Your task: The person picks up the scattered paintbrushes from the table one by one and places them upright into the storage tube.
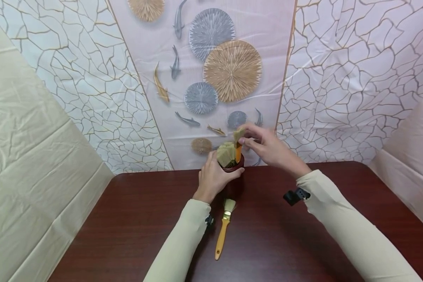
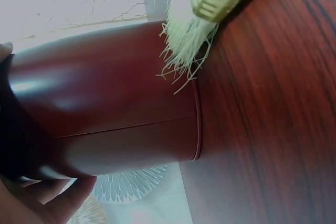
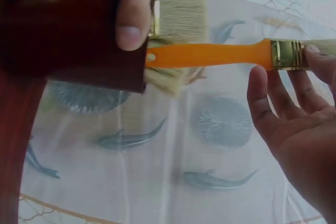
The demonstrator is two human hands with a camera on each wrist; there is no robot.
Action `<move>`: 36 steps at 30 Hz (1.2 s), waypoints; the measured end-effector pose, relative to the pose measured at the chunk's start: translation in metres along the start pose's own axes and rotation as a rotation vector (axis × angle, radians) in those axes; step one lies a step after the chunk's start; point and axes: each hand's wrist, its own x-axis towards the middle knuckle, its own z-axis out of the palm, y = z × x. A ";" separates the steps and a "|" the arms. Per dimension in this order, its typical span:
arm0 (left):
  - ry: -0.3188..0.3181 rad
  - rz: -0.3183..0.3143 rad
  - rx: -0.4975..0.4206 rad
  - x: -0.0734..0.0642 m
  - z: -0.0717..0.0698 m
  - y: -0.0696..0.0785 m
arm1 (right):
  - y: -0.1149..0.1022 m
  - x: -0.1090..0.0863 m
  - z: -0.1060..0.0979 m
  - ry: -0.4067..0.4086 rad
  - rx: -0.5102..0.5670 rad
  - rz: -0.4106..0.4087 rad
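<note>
A dark red-brown cylindrical holder stands on the table near the back wall. My left hand grips it near its rim, thumb on one side and fingers on the other. Several paintbrushes stand in the holder, bristles up. Over its mouth, my right hand pinches another paintbrush by its gold ferrule. This brush has an orange handle, whose holed end is at the holder's rim in the right wrist view. In front of the holder, one more paintbrush lies on the table, bristles toward the holder.
The dark red wooden table ends close behind the holder. A patterned cloth wall with fish and round motifs rises there. Cream cloth hangs along the left side, and more cloth along the right.
</note>
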 end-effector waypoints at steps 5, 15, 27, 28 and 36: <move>0.004 0.006 0.002 0.000 0.000 -0.001 | 0.022 -0.002 0.010 -0.036 -0.157 0.003; 0.001 -0.002 0.027 0.000 0.000 -0.001 | 0.064 -0.004 0.036 0.018 -0.297 0.151; 0.003 -0.014 0.022 -0.001 0.000 0.001 | 0.045 -0.033 0.023 0.124 -0.229 0.266; 0.004 -0.012 0.022 -0.001 0.000 0.001 | 0.040 -0.038 0.020 0.121 -0.212 0.288; 0.009 -0.003 0.022 -0.001 0.001 0.001 | 0.007 -0.076 0.018 0.035 -0.047 0.438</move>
